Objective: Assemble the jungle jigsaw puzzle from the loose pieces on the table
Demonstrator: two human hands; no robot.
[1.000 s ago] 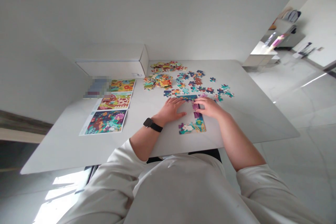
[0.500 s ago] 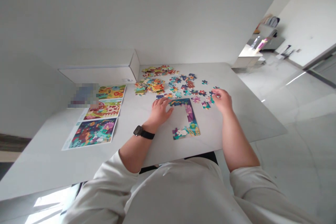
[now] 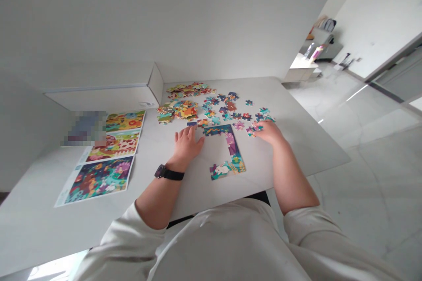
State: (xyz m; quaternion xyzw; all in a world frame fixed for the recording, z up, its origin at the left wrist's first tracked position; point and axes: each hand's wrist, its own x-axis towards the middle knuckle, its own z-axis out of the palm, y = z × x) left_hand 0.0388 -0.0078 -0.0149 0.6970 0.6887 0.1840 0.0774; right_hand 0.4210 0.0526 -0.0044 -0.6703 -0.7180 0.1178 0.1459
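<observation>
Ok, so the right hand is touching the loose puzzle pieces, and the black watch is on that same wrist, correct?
Not quite: the head view shows the black watch on the left wrist, not the right. The right hand is touching the loose puzzle pieces, as you said.

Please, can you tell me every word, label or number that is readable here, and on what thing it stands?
White box: small label, too small to read.
Pixelated patch beside the picture sheets: blurred, unreadable.
No other text can be read.
</observation>
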